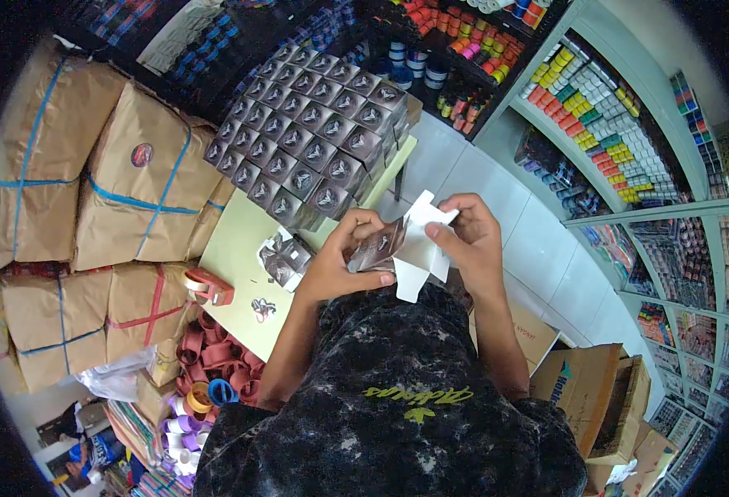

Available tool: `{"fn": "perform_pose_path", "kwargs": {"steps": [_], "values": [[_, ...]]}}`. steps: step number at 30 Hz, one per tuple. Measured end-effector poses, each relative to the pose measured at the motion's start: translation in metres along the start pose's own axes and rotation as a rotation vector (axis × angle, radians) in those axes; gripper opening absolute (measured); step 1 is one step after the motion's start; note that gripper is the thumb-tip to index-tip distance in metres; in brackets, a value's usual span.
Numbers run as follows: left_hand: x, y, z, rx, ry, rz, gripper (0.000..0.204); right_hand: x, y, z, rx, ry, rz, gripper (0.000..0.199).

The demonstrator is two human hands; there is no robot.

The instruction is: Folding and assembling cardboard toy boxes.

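Observation:
In front of my chest I hold a small cardboard box [418, 248], dark and printed outside and white inside, with its white flaps spread open. My left hand [339, 263] is closed around its dark side, thumb along the lower edge. On the other side my right hand [478, 240] grips the white flaps, thumb toward the open inside. Just beyond my hands, many matching dark boxes [305, 132] stand in rows on a pale yellow table [240, 240]. A clear-wrapped dark pack [286, 261] lies on the table left of my left hand.
A red tape dispenser [209, 287] and a small silvery item [262, 309] sit on the table's left part. Brown wrapped parcels [137, 166] pile up at left, above red plastic rings [215, 352]. Shelves of colourful spools [596, 116] stand at right; open cartons [579, 398] lie lower right.

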State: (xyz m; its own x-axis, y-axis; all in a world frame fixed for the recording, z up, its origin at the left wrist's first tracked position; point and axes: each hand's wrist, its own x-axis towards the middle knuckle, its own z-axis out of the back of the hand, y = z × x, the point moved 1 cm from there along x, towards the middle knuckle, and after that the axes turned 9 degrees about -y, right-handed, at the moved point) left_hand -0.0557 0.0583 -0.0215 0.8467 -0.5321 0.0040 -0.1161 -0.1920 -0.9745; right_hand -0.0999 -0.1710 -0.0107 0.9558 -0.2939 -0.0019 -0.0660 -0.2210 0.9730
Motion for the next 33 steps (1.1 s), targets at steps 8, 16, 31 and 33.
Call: {"fn": "perform_pose_path", "kwargs": {"steps": [8, 16, 31, 33], "values": [[0.001, 0.010, 0.001, 0.071, -0.018, 0.060, 0.072, -0.004, 0.020, -0.005, -0.157, 0.024, 0.161, 0.030], [0.001, 0.020, 0.004, -0.010, -0.066, 0.051, 0.078, -0.006, 0.020, -0.006, -0.280, 0.185, 0.280, 0.031], [0.011, 0.011, 0.003, 0.138, -0.414, -0.117, 0.055, -0.004, 0.012, -0.006, -0.256, 0.012, 0.267, 0.059], [0.011, 0.014, 0.005, 0.039, -0.440, 0.023, 0.044, -0.002, 0.007, -0.006, -0.247, -0.016, 0.274, 0.059]]}}
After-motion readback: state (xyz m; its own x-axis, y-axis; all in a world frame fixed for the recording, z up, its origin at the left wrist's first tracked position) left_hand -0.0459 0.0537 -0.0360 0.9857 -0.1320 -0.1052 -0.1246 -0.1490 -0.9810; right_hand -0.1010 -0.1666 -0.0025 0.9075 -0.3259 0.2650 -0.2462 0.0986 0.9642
